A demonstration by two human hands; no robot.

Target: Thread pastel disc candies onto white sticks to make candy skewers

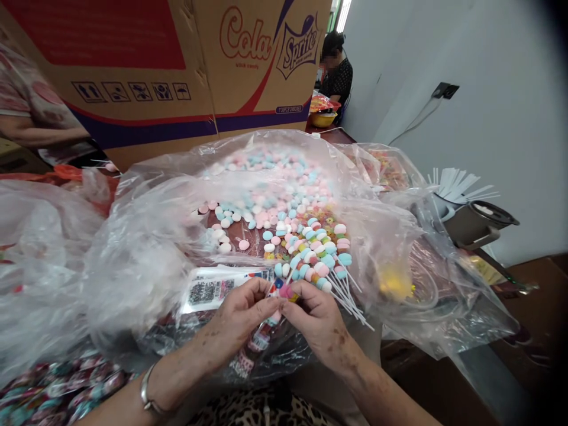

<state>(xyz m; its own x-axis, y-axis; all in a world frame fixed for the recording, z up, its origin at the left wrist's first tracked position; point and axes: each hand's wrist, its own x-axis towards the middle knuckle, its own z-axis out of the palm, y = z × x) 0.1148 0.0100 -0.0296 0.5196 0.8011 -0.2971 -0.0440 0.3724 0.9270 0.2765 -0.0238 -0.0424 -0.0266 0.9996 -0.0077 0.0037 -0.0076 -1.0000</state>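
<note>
Both my hands meet low in the middle, pinching the top of a printed clear candy wrapper with pastel candies inside. My left hand closes thumb and fingers on the wrapper's left side. My right hand pinches its upper right side beside a small pink piece. A white stick rises from between the hands. Just beyond lies a pile of candy skewers, pink, blue and white pieces on white sticks. A stack of flat printed wrappers lies left of my fingers.
Loose pastel candies spread inside a large clear plastic bag. A big cardboard box stands behind. White sticks and a dark grey pitcher are at right; wrapped candies lie lower left. Two people sit farther back.
</note>
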